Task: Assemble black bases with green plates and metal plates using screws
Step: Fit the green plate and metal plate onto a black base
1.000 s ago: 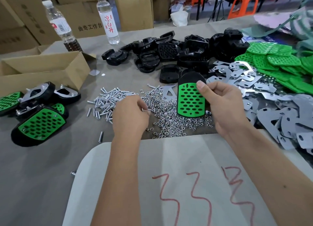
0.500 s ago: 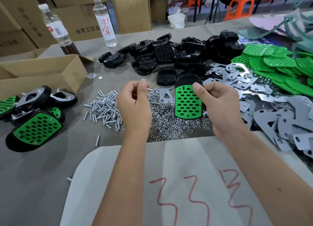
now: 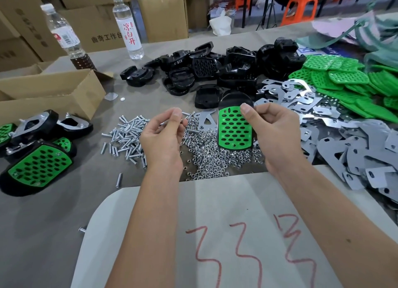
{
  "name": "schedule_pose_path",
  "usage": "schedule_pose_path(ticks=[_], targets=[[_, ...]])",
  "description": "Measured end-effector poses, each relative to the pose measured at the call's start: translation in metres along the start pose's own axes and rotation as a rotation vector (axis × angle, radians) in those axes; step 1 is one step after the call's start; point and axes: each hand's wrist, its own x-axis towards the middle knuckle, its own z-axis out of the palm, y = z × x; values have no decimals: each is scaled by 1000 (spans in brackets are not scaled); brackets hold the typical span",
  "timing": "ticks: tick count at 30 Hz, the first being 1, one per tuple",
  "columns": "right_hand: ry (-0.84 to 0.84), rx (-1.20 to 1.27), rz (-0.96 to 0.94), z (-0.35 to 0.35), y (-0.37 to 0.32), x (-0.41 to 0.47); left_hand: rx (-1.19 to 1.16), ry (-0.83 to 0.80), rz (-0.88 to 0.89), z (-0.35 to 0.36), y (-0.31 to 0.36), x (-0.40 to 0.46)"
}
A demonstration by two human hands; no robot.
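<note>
The right hand [image 3: 277, 134] grips a black base [image 3: 235, 98] with a green plate [image 3: 234, 129] seated in it, held upright above the nuts [image 3: 211, 156]. The left hand [image 3: 161, 136], just beside it, pinches a screw [image 3: 185, 114]. This looks like the screw-fitting step; next the tip must find a small hole in the perforated, glossy plate. Shiny screws [image 3: 127, 136] lie left of the hands on the desk [image 3: 43, 223], flat grey metal plates [image 3: 355, 149] right

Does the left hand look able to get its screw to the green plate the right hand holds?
Probably yes: the left hand pinches a screw just beside the green plate, whose face is uncovered.
</note>
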Motion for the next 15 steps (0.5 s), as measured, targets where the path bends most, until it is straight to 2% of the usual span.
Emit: schedule_pose_path(ticks=[3,9,12,15], targets=[[15,-14,-9,0,0,0,175,-115,82,3,-6,-4],[57,-124,-105,2,-4,-3,579,-366,514,15,-24,-18],[74,-182,-177,3,-7,-5,663,-374,586,16,-28,-21],[82,-222,-246,4,-11,-7,608,-301,534,17,-28,-23]])
